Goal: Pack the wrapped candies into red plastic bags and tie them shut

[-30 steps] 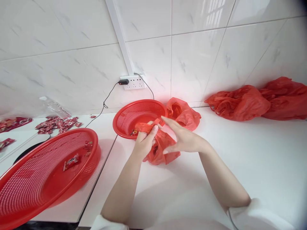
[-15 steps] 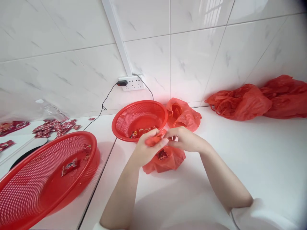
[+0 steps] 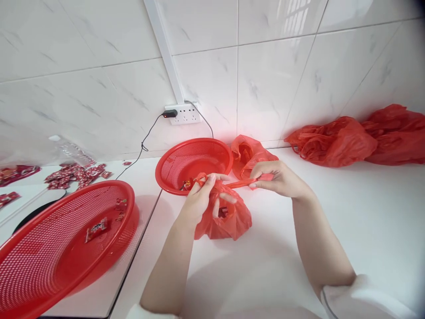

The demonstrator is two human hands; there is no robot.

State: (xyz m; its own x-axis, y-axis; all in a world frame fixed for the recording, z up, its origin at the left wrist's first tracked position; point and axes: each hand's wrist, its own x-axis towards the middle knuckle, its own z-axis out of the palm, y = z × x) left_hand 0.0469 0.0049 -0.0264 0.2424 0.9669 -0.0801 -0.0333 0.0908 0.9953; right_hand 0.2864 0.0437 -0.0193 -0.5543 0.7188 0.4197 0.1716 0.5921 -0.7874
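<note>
A red plastic bag [image 3: 232, 223] with dark-printed packets showing through its opening sits on the white table in front of me. My left hand [image 3: 201, 197] grips one handle at the bag's neck, with some fingers spread across its opening. My right hand [image 3: 277, 177] pinches the other handle, stretched into a taut red strip between the hands. Just behind them stands a round red basket [image 3: 194, 144] with a few wrapped packets inside, partly hidden by my left hand. Another red bag [image 3: 254, 153] lies crumpled beside that basket.
A large red basket [image 3: 124, 188] at the left holds a few wrapped packets. Small red packets [image 3: 78, 175] and a clear bottle [image 3: 73, 150] lie behind it. More red bags [image 3: 348, 137] rest along the wall at right. A cable runs from a power strip [image 3: 186, 114].
My hands were close together above the bag. My right hand has moved right, drawing a handle out taut, while my left hand has turned and holds the bag's neck.
</note>
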